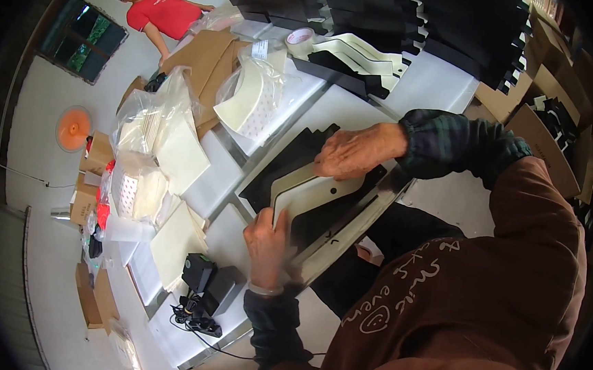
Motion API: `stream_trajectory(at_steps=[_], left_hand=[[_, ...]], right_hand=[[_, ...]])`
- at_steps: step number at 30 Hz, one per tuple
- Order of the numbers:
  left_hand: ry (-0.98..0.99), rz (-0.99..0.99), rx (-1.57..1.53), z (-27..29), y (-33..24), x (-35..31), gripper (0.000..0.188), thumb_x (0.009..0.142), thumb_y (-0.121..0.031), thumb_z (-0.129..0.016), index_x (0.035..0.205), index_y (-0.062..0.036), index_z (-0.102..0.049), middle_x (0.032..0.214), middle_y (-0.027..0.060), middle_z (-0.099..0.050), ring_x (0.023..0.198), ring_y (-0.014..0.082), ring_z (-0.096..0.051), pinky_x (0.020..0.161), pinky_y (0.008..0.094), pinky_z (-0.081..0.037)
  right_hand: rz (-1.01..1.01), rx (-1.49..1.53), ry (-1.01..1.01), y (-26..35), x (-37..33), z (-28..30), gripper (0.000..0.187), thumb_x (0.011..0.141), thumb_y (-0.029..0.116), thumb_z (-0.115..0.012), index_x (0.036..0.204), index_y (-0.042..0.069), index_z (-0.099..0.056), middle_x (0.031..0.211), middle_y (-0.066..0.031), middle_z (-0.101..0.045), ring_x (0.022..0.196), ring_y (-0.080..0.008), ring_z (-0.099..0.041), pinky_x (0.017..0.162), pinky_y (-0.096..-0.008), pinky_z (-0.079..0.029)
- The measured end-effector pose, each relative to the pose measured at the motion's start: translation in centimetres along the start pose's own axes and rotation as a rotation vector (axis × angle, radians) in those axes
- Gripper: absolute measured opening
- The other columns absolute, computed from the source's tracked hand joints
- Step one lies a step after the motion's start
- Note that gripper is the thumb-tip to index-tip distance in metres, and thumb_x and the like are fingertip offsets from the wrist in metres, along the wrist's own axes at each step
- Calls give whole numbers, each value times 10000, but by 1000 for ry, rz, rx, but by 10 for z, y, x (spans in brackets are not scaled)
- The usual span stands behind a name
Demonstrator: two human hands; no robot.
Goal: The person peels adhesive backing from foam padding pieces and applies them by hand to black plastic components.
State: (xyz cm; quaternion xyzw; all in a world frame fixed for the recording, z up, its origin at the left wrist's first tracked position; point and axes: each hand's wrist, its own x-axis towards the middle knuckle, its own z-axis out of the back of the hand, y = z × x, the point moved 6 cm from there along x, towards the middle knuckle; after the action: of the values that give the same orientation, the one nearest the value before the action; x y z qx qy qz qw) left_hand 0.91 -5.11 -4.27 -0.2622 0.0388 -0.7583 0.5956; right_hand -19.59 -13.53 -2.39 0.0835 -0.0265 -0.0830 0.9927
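Brown printed sweatshirt (468,286), dark plaid cuffs (444,137), thin wristband (265,291)

Card, plastic and matt black sheet on a smooth white bench

The cream shaped piece (310,189) looks like smooth matt card over matt black sheets (291,160); clear glossy plastic bags (153,116) crinkle nearby, beside plain brown cardboard (205,58) and a glossy roll of tape (300,39).

Hemmed in by bagged cream sheets (169,135) on the left and black stacks (390,20) beyond, with bare tabletop (434,78) open between.
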Motion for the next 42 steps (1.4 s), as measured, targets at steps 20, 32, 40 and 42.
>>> stream_trajectory(at_steps=[20,32,40,42], left_hand=[[-269,543,-1185,-79,186,193,447,990,-55,-596,1391,97,-470,1137,198,-654,983,246,-668,850,324,-566],[-202,384,-1226,-77,175,199,755,745,163,-743,1427,5,-459,1030,122,-669,898,161,-637,778,268,-551],[-244,341,-1158,-76,168,199,775,724,198,-736,1371,-97,-428,1055,130,-676,950,191,-658,843,295,-539],[-275,360,-1217,-74,176,197,701,717,195,-733,1297,-77,-446,990,107,-658,907,169,-648,821,280,-535]], right_hand=[[-22,257,-369,-192,201,4,153,777,73,-711,896,53,-617,901,-127,-656,901,-347,-625,768,-424,-487],[65,-1,-560,-187,193,-5,122,826,117,-652,855,9,-603,895,-118,-629,855,-327,-638,749,-417,-516],[-57,159,-523,-201,189,-2,103,821,140,-632,767,56,-605,851,-97,-659,795,-327,-640,675,-419,-495],[62,169,-535,-189,188,3,108,821,158,-645,805,59,-605,866,-93,-650,817,-328,-644,673,-421,-498]])
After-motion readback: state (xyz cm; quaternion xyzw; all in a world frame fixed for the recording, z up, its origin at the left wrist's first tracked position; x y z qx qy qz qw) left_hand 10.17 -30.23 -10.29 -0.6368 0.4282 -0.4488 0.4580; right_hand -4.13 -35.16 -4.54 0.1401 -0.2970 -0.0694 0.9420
